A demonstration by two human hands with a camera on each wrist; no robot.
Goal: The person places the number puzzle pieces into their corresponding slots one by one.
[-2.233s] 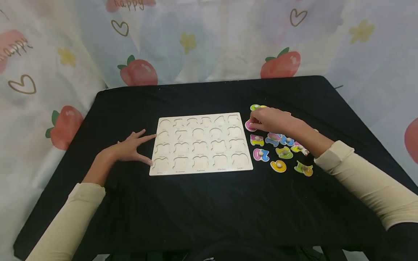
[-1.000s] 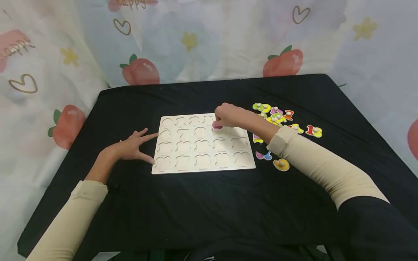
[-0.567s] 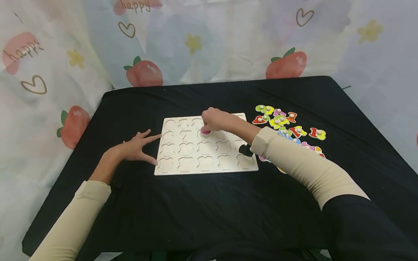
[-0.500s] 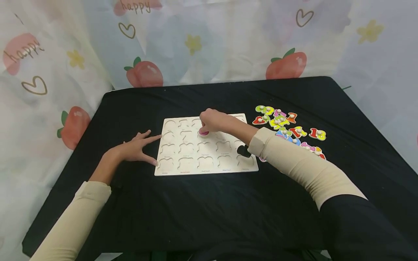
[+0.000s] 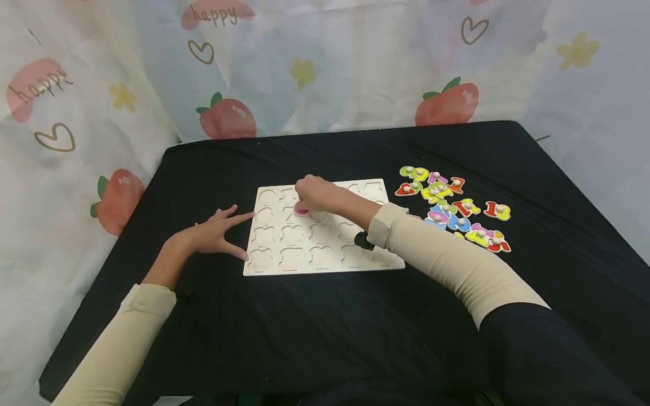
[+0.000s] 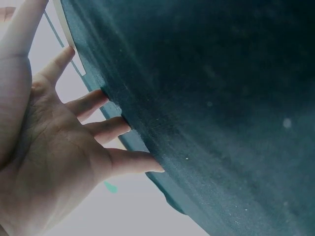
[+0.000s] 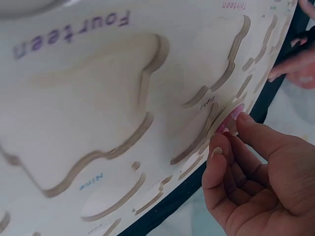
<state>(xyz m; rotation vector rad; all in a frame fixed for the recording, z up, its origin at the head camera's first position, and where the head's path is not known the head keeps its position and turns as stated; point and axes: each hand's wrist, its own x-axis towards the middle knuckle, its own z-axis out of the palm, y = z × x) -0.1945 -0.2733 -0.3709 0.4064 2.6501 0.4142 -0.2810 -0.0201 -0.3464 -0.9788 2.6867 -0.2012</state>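
My right hand [image 5: 316,194] pinches a pink number puzzle piece [image 5: 301,211] over the second row of a pale wooden number puzzle board [image 5: 337,234]. In the right wrist view this piece [image 7: 229,119] stands between thumb and fingertips, close over the board, just past the "Eight" recess [image 7: 194,137]. Its numeral is mostly hidden by the fingers. My left hand [image 5: 210,232] has its fingers spread at the board's left edge, with index finger and thumb right at the rim. In the left wrist view that hand [image 6: 59,137] holds nothing.
Several knobbed, colourful number pieces lie in a loose cluster right of the board, among them a red-and-yellow 13 [image 5: 497,211] and an orange piece [image 5: 456,185]. A black cloth [image 5: 284,327] covers the table. A patterned curtain [image 5: 345,67] hangs behind.
My right hand has taken the pink piece from the cluster and moved it left across the board, from the right columns to the second row's left part. The left hand stays at the board's edge.
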